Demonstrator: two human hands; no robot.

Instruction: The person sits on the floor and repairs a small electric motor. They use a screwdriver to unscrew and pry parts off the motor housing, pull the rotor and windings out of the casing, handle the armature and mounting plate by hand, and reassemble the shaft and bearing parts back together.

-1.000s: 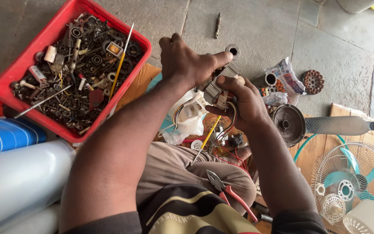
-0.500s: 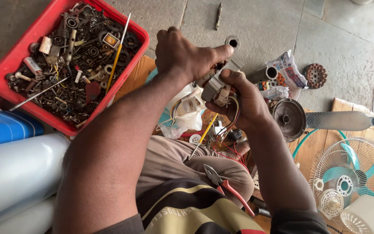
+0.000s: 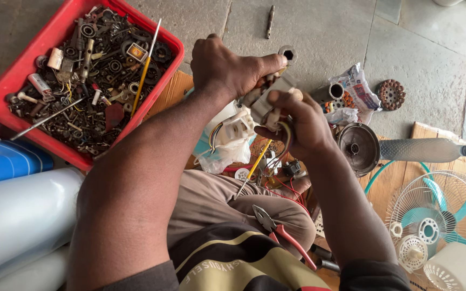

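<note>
at far left we see the red tray [image 3: 14, 81] heaped with small metal scrap, a yellow-handled tool lying across it. our left hand [image 3: 227, 67] is closed over the grey motor part [image 3: 269, 99], raised above our lap so the wires hang free; our right hand [image 3: 303, 126] pinches its underside.

red tray [image 3: 6, 89]: 1 | pliers [image 3: 284, 237]: 1 | fan [image 3: 432, 221]: 1

Both hands have come in closer on the small grey motor part [image 3: 269, 101]; the right hand [image 3: 297, 123] now wraps more of it, thumb over the top. The left hand [image 3: 227, 67] has shifted slightly, fingers pinching the part's upper edge.
</note>
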